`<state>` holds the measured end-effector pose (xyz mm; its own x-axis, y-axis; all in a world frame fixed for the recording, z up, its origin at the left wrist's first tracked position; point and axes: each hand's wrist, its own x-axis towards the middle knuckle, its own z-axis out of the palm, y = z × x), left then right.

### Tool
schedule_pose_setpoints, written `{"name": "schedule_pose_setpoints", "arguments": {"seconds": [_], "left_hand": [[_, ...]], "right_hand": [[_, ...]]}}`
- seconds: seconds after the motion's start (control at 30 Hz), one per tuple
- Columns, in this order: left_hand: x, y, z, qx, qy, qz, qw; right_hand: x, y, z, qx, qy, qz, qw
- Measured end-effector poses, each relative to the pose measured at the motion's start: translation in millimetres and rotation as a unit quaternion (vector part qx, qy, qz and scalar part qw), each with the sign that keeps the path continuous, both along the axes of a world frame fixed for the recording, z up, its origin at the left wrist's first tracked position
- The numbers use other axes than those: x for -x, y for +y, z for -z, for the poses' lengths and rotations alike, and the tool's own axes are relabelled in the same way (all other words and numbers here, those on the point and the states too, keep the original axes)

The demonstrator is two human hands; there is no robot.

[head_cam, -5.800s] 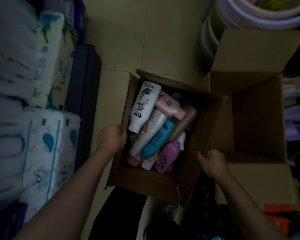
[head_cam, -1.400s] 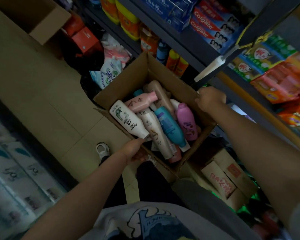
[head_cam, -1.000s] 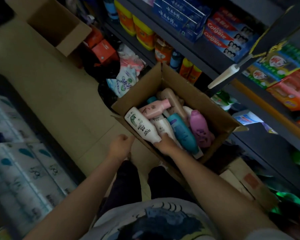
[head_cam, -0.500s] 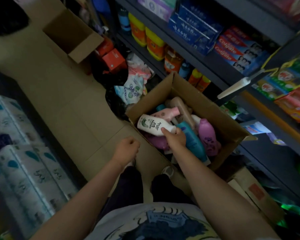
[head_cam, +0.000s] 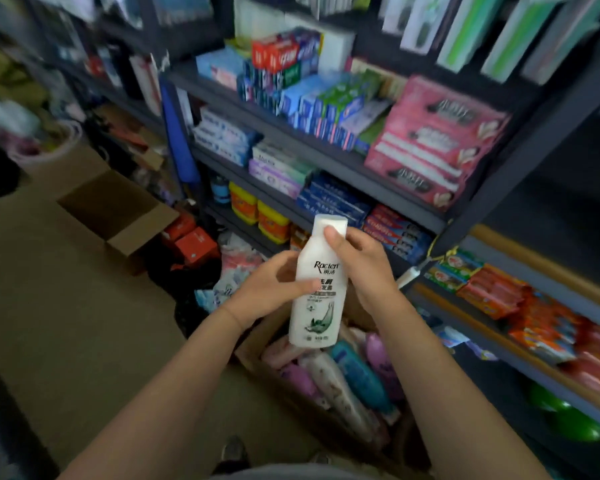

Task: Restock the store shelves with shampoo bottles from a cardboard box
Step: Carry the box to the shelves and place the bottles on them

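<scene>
White shampoo bottle (head_cam: 317, 289), gripped by both the left hand (head_cam: 269, 289) and right hand (head_cam: 359, 268): smooth plastic, slight sheen, printed label. Cardboard box (head_cam: 253, 344) below the hands: matt brown corrugated board. Shelves (head_cam: 326, 157) beyond the hands: dark, matt, probably painted metal. Toothpaste cartons (head_cam: 430, 143) above the right hand: glossy printed card.

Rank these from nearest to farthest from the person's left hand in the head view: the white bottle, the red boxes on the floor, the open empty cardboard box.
1. White bottle, gripped by the left hand.
2. Red boxes, floor, up-left.
3. Empty cardboard box, farther left.
</scene>
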<state>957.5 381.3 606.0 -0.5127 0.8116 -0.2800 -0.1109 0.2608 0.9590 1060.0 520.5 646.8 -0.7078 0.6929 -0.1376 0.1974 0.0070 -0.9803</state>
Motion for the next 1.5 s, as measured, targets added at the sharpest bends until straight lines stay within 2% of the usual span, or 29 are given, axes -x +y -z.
{"name": "schedule_pose_setpoints", "arguments": {"seconds": [0.17, 0.27, 0.37, 0.53, 0.7, 0.83, 0.9, 0.97, 1.1, 1.2, 1.37, 1.5], "left_hand": [[17.0, 2.6, -59.6, -0.081, 0.031, -0.035, 0.996], [23.1, -0.6, -77.1, -0.102, 0.025, -0.077, 0.991], [22.4, 4.4, -94.2, -0.126, 0.031, -0.080, 0.988], [-13.9, 47.4, -120.5, -0.157, 0.070, 0.005, 0.985], [-75.0, 114.4, -136.4, -0.166, 0.079, 0.072, 0.980], [-102.3, 177.4, -135.0, -0.147, 0.079, 0.035, 0.985], [-110.9, 206.1, -130.6, -0.118, 0.115, 0.006, 0.986], [-119.9, 230.5, -130.6, -0.106, 0.148, 0.026, 0.983], [-136.1, 260.8, -132.4, -0.077, 0.193, 0.045, 0.977], [-144.1, 262.6, -126.7, -0.077, 0.215, 0.035, 0.973], [-146.4, 260.1, -117.8, -0.066, 0.206, 0.033, 0.976], [-146.2, 259.0, -116.8, -0.060, 0.167, 0.026, 0.984]], "right_hand": [[26.5, -10.1, -65.0, -0.008, -0.026, 0.080, 0.996], [22.2, -10.5, -80.6, -0.010, -0.019, 0.013, 1.000], [1.0, -2.8, -82.9, -0.057, -0.020, -0.081, 0.995], [-47.9, 41.9, -86.6, -0.123, -0.025, -0.119, 0.985], [-116.0, 96.1, -98.0, -0.138, 0.037, -0.052, 0.988], [-174.0, 132.4, -89.3, -0.141, 0.077, 0.055, 0.985], [-196.7, 148.2, -84.4, -0.175, 0.072, 0.106, 0.976], [-209.4, 164.9, -80.1, -0.204, 0.068, 0.146, 0.966], [-207.4, 198.5, -75.3, -0.220, 0.073, 0.195, 0.953], [-196.5, 225.8, -69.9, -0.202, 0.050, 0.192, 0.959], [-173.6, 253.7, -54.6, -0.187, -0.029, 0.185, 0.964], [-156.0, 263.5, -52.3, -0.164, -0.057, 0.189, 0.966]]}}
